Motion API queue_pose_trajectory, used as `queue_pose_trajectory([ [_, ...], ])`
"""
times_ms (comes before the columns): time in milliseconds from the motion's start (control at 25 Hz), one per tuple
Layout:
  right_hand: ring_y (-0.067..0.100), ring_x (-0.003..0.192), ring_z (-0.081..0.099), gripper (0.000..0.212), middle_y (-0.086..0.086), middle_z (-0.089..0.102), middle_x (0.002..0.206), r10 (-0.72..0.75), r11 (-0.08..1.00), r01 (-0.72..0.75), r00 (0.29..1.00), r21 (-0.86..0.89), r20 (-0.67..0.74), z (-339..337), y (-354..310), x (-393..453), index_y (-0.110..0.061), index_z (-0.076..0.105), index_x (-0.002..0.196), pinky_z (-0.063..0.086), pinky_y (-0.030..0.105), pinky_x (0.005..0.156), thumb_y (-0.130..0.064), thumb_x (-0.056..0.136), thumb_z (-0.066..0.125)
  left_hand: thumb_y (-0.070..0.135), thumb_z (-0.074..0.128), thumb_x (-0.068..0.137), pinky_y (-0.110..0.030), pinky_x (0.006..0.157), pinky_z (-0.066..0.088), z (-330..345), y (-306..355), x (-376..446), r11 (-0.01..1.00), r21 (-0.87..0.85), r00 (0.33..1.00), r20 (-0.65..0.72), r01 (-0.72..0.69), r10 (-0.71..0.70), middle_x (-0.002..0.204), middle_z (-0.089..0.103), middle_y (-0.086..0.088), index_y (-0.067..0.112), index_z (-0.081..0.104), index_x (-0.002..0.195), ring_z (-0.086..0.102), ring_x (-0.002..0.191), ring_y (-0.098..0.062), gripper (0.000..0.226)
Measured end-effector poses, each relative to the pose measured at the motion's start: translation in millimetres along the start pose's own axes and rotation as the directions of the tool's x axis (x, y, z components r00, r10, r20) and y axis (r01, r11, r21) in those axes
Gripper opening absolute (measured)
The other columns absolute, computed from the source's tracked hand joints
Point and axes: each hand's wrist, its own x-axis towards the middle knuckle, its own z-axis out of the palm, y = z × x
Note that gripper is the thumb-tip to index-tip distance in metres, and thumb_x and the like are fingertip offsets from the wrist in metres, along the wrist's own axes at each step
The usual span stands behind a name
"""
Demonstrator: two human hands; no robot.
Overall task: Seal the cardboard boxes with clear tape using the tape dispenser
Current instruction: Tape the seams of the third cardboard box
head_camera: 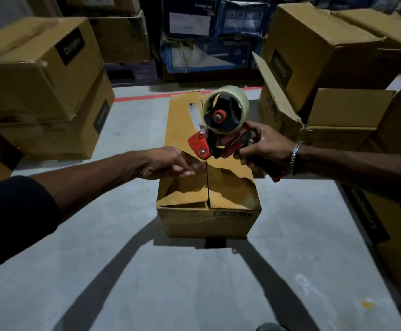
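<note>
Cardboard box (230,187) at frame center on the grey floor (123,259), flaps closed. Right hand (264,149) grips the tape dispenser (221,130) above it; left hand (168,163) pinches the clear tape end (194,163). Stacked cartons (39,80) upper left, open carton (326,115) upper right.

A grey concrete floor (123,259) carries a closed cardboard box (209,206) below both hands, stacked brown cartons (39,91) beyond the left hand (168,163), and more cartons (326,68) beyond the right hand (266,146).
</note>
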Motion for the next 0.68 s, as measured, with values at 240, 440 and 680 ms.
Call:
queue_pose_trajectory([
  [240,0.032,0.063,0.072,0.079,0.016,0.075,0.095,-0.042,0.990,0.062,0.987,-0.127,0.155,36,-9,-18,-0.029,0.042,0.148,0.062,0.039,0.059,0.001,0.085,0.078,-0.009,0.060,0.098,-0.025,0.085,0.062,-23,-2,-28,0.969,0.244,0.999,0.040,-0.034,0.025,0.110,0.077,-0.005,0.010,0.069,0.121,0.075,0.095,-0.012,0.032],
  [440,0.024,0.051,0.064,0.060,0.010,0.071,0.066,0.071,0.962,-0.016,0.978,-0.272,0.195,57,4,-18,-0.021,0.042,0.141,0.056,0.036,0.050,-0.012,0.091,0.075,-0.015,0.063,0.094,-0.023,0.075,0.063,-30,-35,-47,0.966,0.243,0.995,-0.074,0.086,-0.070,0.099,0.077,-0.013,0.001,0.079,0.101,0.076,0.085,-0.016,0.023],
  [680,0.032,0.059,0.066,0.070,0.002,0.075,0.081,-0.073,0.967,0.119,0.977,-0.226,0.200,36,4,-23,-0.031,0.043,0.138,0.057,0.037,0.049,0.006,0.087,0.073,-0.015,0.061,0.094,-0.021,0.068,0.061,-38,-34,-59,0.994,0.090,0.992,-0.116,0.055,-0.044,0.090,0.077,-0.013,-0.004,0.073,0.109,0.077,0.079,-0.017,0.021],
])
